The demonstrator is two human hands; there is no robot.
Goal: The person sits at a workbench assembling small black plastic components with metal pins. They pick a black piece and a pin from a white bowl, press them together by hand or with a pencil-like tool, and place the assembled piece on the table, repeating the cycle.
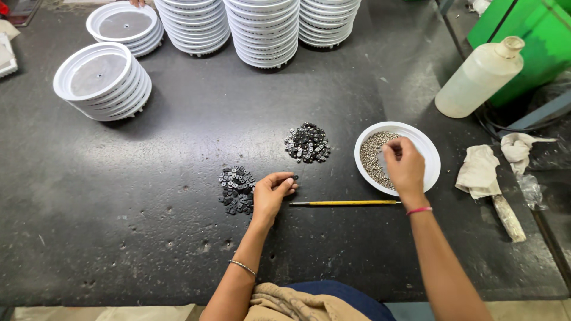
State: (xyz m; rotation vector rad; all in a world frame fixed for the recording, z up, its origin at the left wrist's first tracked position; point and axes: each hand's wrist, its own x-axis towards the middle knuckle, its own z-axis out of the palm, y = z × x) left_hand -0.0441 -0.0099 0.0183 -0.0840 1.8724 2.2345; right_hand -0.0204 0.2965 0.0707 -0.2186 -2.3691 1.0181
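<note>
My left hand [272,191] rests on the dark table beside a pile of small black square parts [237,189], and its fingertips pinch one small black piece. My right hand [404,166] reaches into a white dish [429,156] of tiny silver metal pieces, fingers bent down onto them; whether it holds any is hidden. A second pile of small black-and-silver parts [307,142] lies between the two hands, a little farther back. A thin yellow-handled tool [345,203] lies flat on the table just in front of both hands.
Stacks of white round lids [104,80] stand at the back left, with taller stacks [262,30] along the back. A white plastic bottle [479,77] lies at the right by a green box [529,35]. Rags [480,171] lie near the right edge.
</note>
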